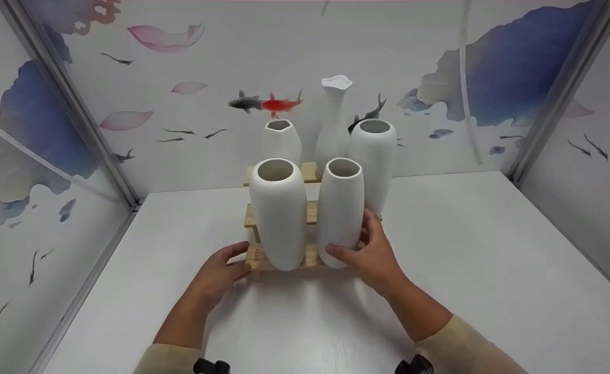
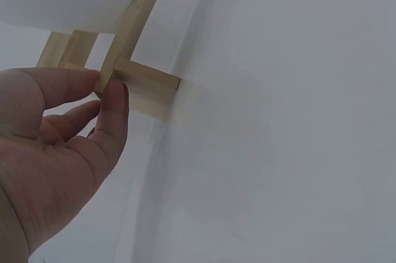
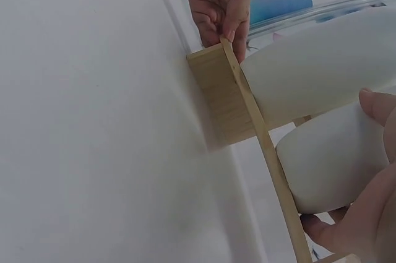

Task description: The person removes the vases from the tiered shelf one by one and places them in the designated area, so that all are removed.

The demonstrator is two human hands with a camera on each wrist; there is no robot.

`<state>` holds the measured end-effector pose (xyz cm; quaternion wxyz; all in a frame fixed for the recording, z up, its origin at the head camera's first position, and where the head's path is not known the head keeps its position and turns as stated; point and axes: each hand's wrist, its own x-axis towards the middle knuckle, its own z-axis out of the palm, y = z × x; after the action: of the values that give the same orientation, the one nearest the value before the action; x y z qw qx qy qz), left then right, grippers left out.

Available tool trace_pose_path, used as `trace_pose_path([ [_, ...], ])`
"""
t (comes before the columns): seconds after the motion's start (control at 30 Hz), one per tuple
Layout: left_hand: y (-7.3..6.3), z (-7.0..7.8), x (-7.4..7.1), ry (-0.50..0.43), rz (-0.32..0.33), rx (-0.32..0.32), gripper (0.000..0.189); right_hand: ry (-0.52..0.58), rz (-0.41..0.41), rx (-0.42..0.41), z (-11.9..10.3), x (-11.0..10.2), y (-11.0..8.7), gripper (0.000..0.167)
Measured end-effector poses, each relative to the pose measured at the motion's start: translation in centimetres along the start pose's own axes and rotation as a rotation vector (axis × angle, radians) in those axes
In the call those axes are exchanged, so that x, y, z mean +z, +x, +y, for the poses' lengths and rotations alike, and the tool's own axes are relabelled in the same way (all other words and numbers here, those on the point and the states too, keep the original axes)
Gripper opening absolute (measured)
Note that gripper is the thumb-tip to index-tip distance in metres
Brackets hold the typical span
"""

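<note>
A tiered wooden rack (image 1: 312, 255) bears several white vases. My left hand (image 1: 215, 274) pinches the left end of its lowest shelf (image 2: 129, 31) between thumb and fingers. On that shelf stand a wide white vase (image 1: 279, 218) at the left and a slimmer white vase (image 1: 340, 208) at the right. My right hand (image 1: 375, 254) grips the slimmer vase low down, thumb on its front and fingers round its right side. In the right wrist view, the slimmer vase's base (image 3: 328, 164) meets the shelf board, and the right hand is partly cut off at the frame's edge.
Behind stand a tall vase with a wavy rim (image 1: 333, 124), a short vase with an angular mouth (image 1: 281, 143) and a round-mouthed vase (image 1: 378, 161). The white table (image 1: 471, 249) meets printed panels (image 1: 206, 156) at the back and sides.
</note>
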<state>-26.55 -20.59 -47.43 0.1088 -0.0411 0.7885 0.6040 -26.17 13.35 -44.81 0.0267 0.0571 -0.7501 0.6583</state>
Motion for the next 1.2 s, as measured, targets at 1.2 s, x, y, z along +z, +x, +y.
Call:
trace_pose_path([
  [1.2, 0.4, 0.8, -0.1, 0.049, 0.013, -0.025, 0.059, -0.038, 0.052, 0.072, -0.8, -8.8, -1.6, 0.117],
])
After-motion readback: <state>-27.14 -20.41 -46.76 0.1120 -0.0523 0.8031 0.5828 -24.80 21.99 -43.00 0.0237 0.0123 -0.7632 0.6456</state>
